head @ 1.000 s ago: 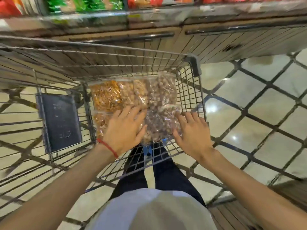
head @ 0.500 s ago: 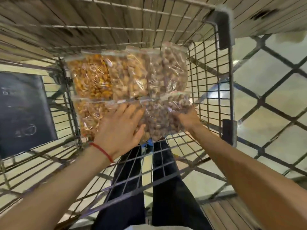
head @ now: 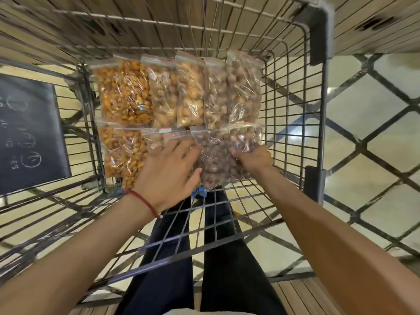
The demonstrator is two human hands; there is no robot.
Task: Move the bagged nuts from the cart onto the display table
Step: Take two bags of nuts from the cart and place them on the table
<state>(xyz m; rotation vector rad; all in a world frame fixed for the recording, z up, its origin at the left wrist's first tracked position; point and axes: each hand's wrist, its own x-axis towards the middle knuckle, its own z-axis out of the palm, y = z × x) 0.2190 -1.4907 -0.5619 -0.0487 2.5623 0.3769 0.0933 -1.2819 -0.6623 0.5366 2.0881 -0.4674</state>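
Several clear zip bags of nuts lie in two rows on the floor of a wire shopping cart [head: 293, 114]. The far row runs from orange nuts [head: 123, 94] on the left to brown nuts [head: 244, 92] on the right. My left hand [head: 169, 176], with a red thread on its wrist, rests flat with spread fingers on the near row's pale nut bags [head: 156, 139]. My right hand [head: 253, 160] grips the right edge of the near dark brown nut bags [head: 216, 158], its fingers curled under the plastic. The display table is out of view.
A dark plastic flap [head: 29, 133] with chalk-like marks hangs at the cart's left. Wooden slatted cabinet fronts [head: 375, 21] stand beyond the cart. A tiled floor with dark diagonal lines [head: 368, 137] lies to the right. My dark trouser legs [head: 200, 258] show below the cart.
The camera has moved closer over the cart. My right hand went from lying flat on the dark nut bags to curling around their right edge. My left hand stayed on the near row.
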